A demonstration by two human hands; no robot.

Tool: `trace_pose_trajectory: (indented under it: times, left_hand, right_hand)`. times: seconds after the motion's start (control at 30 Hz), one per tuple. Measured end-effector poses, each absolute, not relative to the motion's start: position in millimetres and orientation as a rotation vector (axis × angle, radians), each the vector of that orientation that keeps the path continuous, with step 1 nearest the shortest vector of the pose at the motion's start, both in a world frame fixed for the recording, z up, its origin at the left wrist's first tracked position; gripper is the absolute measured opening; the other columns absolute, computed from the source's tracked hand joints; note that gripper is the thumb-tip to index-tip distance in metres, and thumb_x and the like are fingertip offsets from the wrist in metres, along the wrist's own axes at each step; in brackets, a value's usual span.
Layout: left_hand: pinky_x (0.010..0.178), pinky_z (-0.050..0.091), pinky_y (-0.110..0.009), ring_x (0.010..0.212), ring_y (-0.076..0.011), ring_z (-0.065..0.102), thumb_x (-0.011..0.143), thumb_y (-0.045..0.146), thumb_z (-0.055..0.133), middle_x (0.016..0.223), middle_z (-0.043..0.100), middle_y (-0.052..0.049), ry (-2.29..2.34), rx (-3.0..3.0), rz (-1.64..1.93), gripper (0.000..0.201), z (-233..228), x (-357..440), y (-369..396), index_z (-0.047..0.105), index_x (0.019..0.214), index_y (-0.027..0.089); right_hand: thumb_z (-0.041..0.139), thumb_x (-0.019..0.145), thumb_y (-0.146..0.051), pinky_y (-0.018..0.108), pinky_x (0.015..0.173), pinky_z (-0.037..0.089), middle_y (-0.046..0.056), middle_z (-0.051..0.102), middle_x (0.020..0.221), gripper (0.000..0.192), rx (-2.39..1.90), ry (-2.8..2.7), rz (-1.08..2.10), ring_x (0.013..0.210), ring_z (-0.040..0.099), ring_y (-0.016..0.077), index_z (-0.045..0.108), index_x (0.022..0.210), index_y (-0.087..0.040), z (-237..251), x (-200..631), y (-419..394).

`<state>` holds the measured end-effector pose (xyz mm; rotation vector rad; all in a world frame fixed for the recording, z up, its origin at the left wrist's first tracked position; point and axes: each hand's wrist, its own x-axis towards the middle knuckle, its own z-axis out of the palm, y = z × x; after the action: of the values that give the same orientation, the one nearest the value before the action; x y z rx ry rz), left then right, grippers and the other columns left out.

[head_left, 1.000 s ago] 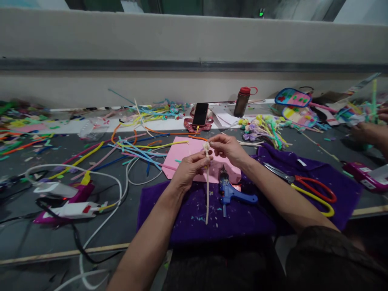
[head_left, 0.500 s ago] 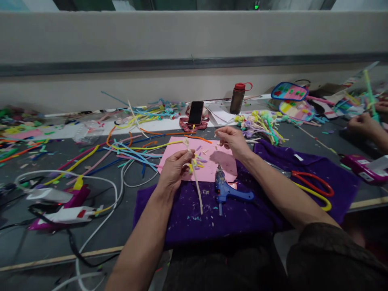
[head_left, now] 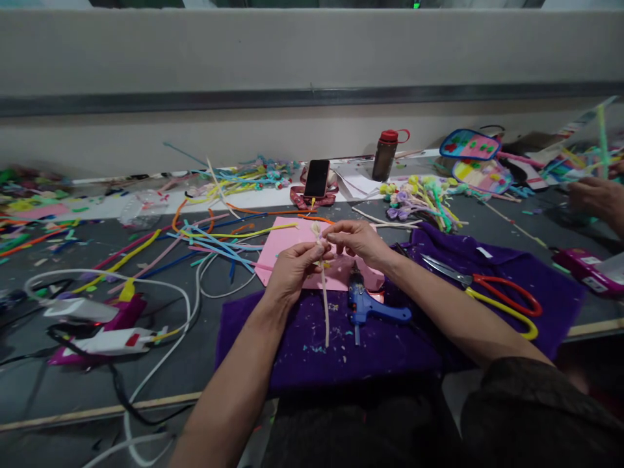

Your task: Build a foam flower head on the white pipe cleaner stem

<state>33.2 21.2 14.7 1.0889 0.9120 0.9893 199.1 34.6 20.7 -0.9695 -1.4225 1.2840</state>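
Note:
My left hand point(head_left: 291, 272) pinches a cream pipe cleaner point(head_left: 326, 311) whose top is bent into a small loop and whose tail hangs down. The fingertips of my right hand point(head_left: 359, 242) are closed together against it, just under the loop. Whatever small piece they hold is hidden. Beneath both hands lies a pink sheet point(head_left: 273, 255) with short cut bits of pipe cleaner on it. A blue hot glue gun point(head_left: 361, 305) rests on a purple cloth point(head_left: 302, 364), its nozzle pointing away from me, below my right wrist.
Scissors point(head_left: 507, 296) with red and yellow handles lie right of my forearm. Loose pipe cleaners point(head_left: 219, 244), white cables point(head_left: 188, 305) and power plugs point(head_left: 107, 341) spread leftward. Behind stand a phone point(head_left: 317, 179) and a bottle point(head_left: 385, 156). A co-worker's hand point(head_left: 595, 198) is far right.
My right hand has moved left and down, from apart to touching the cream pipe cleaner beside my left fingers. My left hand has shifted slightly right.

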Motion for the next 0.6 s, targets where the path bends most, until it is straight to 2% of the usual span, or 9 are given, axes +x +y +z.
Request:
trace_pose_trajectory:
  times: [0.2,0.4,0.6]
  left_hand:
    - [0.051,0.040,-0.020,0.067,-0.0142,0.061,0.056,0.040,0.075,0.077,0.069,-0.009,0.931,1.074,1.006,0.038,15.8,33.0,21.7,0.070,0.083,0.013]
    - [0.050,0.038,-0.019,0.061,-0.0110,0.059,0.058,0.038,0.075,0.073,0.068,-0.007,0.910,1.065,0.989,0.033,18.5,33.3,19.7,0.070,0.079,0.013]
    - [0.049,0.038,-0.019,0.060,-0.0116,0.057,0.059,0.037,0.074,0.073,0.067,-0.007,0.911,1.038,0.983,0.034,16.5,32.4,21.7,0.070,0.081,0.012]
  right_hand:
    - [0.064,0.068,-0.033,0.016,0.037,0.024,-0.002,0.060,0.061,0.022,-0.965,-1.430,1.324,0.046,0.049,0.0059,0.067,0.081,-0.016,17.4,198.5,35.3]
    - [0.066,0.066,-0.033,0.015,0.036,0.024,-0.002,0.062,0.065,0.022,-0.954,-1.366,1.445,0.045,0.049,0.0051,0.067,0.083,-0.018,18.0,197.5,33.7]
    - [0.063,0.070,-0.034,0.015,0.036,0.025,-0.003,0.062,0.064,0.023,-0.975,-1.410,1.432,0.046,0.051,0.0054,0.067,0.086,-0.019,18.9,200.8,34.4]
